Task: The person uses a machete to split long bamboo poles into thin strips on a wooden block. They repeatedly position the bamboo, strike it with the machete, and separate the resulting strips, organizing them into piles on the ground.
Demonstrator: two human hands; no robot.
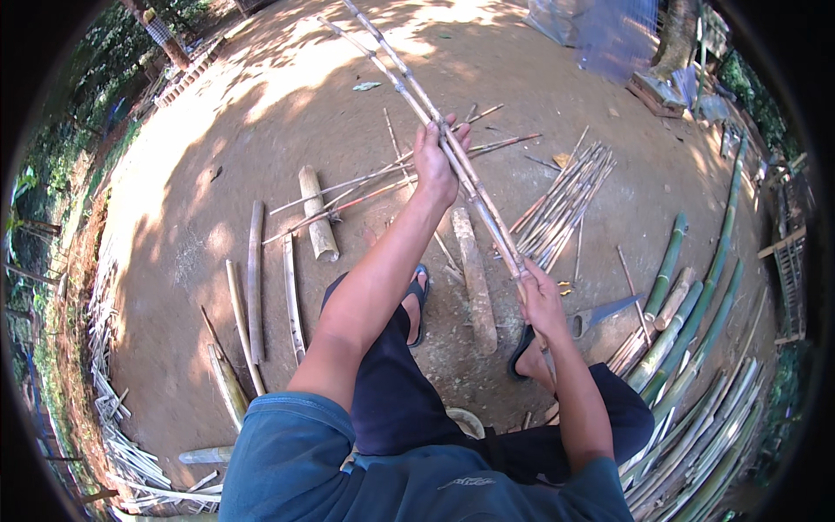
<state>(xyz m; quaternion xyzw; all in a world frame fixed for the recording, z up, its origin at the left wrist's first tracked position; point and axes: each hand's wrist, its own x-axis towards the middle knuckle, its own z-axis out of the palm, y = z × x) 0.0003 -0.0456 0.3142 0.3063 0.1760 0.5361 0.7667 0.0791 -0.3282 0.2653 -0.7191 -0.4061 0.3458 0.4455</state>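
Two thin, jointed bamboo poles (400, 78) lie side by side across both hands, running from my right knee away to the far edge of the view. My left hand (437, 163) is closed around them from below, near their middle, its fingertips showing on the right side. Lower down, my right hand (542, 300) grips the poles near their close end. Under and beyond my left hand, several loose thin sticks (348, 202) cross on the ground. To its right lies a sheaf of similar thin sticks (570, 196).
A handsaw (606, 311) rests near my right foot. Between my feet is a long wooden billet (472, 278); a short log (318, 217) lies left. Green bamboo poles (687, 322) line the right side. Split bamboo strips (130, 435) are heaped at the left.
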